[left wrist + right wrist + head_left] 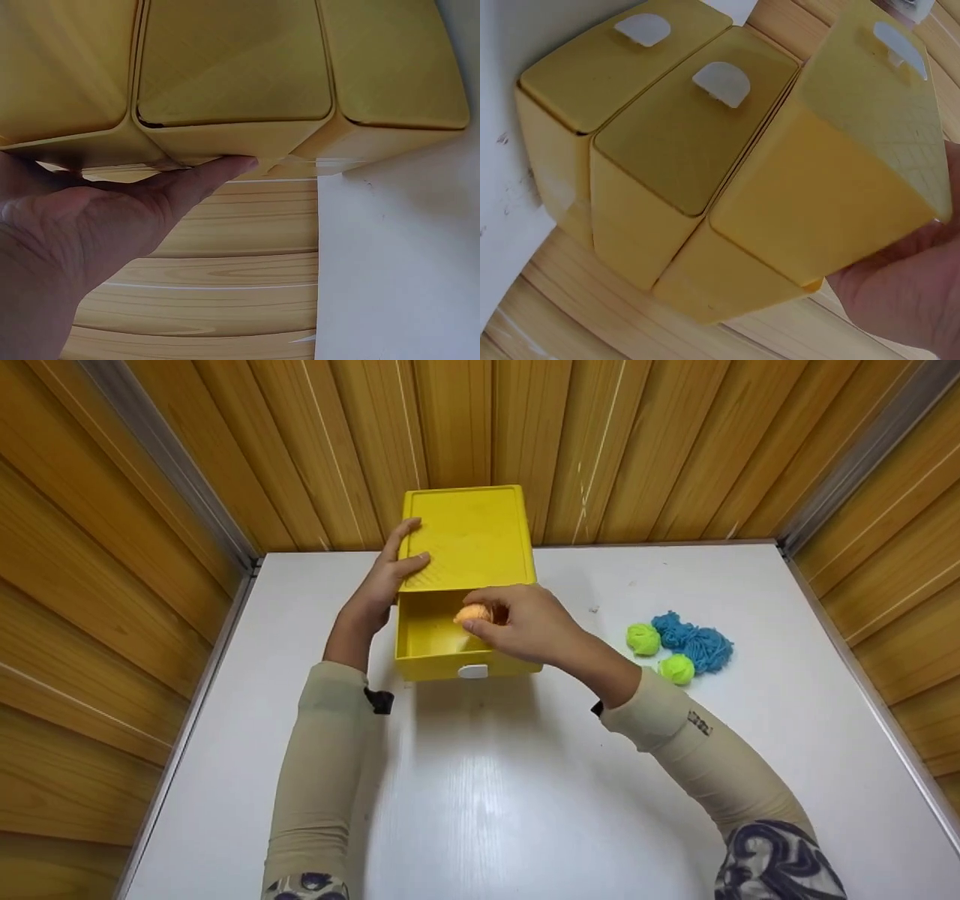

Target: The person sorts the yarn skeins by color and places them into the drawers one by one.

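Note:
A yellow drawer cabinet [469, 536] stands at the back of the white table, its top drawer [431, 634] pulled out toward me. My left hand [382, 581] rests against the cabinet's left side, with fingertips over the top edge. In the left wrist view, a straight finger of the left hand [142, 206] lies along the cabinet wall. Over the drawer, my right hand [536, 622] pinches a small orange yarn ball [472, 615] between thumb and fingers. The right wrist view shows the drawer fronts with white handles [721, 82], and part of the right hand [900, 292]; the ball is hidden there.
Right of the cabinet lie a blue yarn bundle [697, 643] and two lime-green yarn balls, one left of it [643, 639] and one in front [676, 669]. Wood-look panels [600, 450] wall the table [480, 810] at the back and both sides.

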`<state>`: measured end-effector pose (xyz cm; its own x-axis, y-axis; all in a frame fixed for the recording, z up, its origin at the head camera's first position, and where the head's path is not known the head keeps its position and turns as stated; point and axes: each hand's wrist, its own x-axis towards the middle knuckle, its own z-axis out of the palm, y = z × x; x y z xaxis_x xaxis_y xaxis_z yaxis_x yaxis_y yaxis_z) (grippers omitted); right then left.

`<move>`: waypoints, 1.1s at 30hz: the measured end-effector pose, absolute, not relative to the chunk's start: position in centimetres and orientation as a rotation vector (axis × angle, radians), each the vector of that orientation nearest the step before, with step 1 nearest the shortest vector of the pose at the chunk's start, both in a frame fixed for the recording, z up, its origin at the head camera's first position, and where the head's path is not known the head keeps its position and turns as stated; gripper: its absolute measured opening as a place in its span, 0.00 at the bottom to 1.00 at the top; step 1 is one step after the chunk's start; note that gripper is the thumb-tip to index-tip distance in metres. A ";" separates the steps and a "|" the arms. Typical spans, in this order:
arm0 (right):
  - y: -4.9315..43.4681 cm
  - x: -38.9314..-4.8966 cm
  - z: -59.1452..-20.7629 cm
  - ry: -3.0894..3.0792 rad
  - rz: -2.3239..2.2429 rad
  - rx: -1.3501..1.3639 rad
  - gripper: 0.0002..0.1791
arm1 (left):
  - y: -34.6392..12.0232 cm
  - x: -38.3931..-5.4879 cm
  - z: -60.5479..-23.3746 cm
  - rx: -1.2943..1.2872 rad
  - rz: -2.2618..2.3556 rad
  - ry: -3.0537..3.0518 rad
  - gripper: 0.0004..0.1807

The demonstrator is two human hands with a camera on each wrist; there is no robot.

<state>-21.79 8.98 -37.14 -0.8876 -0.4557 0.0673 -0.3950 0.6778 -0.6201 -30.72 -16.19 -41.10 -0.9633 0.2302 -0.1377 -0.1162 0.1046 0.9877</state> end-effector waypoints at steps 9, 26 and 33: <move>6.5 -23.9 -36.9 2.643 -0.788 -0.729 0.24 | -16.4 -30.7 -41.0 0.121 1.944 2.131 0.37; 5.8 -24.4 -37.6 2.659 -0.718 -0.733 0.32 | -16.3 -30.7 -41.2 0.150 1.940 2.130 0.36; 6.6 -23.7 -36.6 2.680 -0.743 -0.685 0.31 | -16.4 -30.7 -41.3 0.147 1.941 2.129 0.36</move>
<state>-23.67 6.59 -36.61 -0.8495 -0.5102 -0.1344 -0.3680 0.7556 -0.5419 -30.74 -16.39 -41.32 -0.9620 0.2452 -0.1201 -0.0969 0.1045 0.9898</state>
